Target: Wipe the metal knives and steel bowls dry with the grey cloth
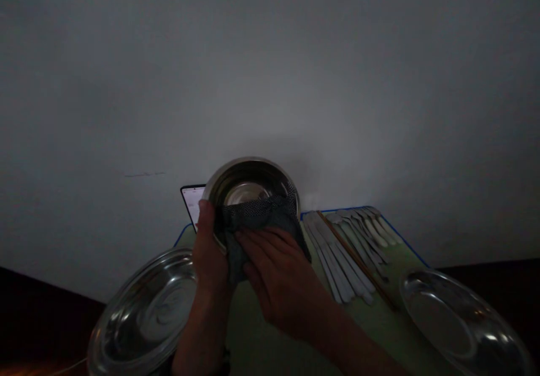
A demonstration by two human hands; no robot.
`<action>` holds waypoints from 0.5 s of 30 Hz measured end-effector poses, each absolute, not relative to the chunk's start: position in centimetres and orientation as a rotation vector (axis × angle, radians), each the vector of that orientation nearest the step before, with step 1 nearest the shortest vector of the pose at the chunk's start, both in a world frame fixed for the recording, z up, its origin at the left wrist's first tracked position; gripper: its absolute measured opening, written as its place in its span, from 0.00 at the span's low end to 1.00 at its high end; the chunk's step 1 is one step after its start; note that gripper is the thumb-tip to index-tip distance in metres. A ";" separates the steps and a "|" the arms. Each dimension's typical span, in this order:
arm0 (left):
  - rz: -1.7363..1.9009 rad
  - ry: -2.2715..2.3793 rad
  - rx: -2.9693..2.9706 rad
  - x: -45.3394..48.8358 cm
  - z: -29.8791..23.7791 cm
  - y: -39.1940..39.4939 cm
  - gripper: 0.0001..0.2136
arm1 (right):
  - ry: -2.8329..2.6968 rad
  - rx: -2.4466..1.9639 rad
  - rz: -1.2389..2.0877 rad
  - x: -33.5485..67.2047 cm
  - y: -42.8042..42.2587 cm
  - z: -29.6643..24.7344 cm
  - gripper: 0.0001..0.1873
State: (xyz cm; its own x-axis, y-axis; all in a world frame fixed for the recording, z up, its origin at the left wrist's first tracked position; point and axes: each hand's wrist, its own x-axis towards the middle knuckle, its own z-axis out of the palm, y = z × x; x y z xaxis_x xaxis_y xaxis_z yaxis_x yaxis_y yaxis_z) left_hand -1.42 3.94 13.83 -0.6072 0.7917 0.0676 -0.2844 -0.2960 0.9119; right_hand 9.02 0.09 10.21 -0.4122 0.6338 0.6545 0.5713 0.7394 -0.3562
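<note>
A round steel bowl (244,169) is held up tilted, its inside facing me. My left hand (208,252) grips its left rim, the thumb over the edge and the other fingers hidden behind. A dark grey cloth (264,213) with a patterned border lies across the lower part of the bowl and hangs over the rim. My right hand (278,269) presses the cloth against the bowl, its fingers close together on the fabric.
A phone (192,202) leans on the wall behind the bowl. Steel basins stand at left (105,320) and right (485,320). Several knives (337,258), wooden chopsticks (358,261) and several spoons or forks (371,227) lie on the green table (261,336).
</note>
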 end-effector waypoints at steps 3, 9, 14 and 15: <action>2.029 1.249 0.727 -0.9 13.6 4.1 0.16 | -1.998 -0.883 0.046 9.3 1.2 9.0 0.19; 1.997 1.140 0.953 -0.9 12.5 4.6 0.20 | -1.751 -1.007 0.019 10.7 3.7 6.7 0.21; 1.872 1.223 1.101 -0.7 12.3 4.2 0.20 | -1.542 -1.086 0.323 11.3 4.3 6.8 0.37; 1.829 1.197 1.154 -0.5 12.4 4.0 0.21 | -1.513 -1.091 0.356 11.5 4.4 6.9 0.37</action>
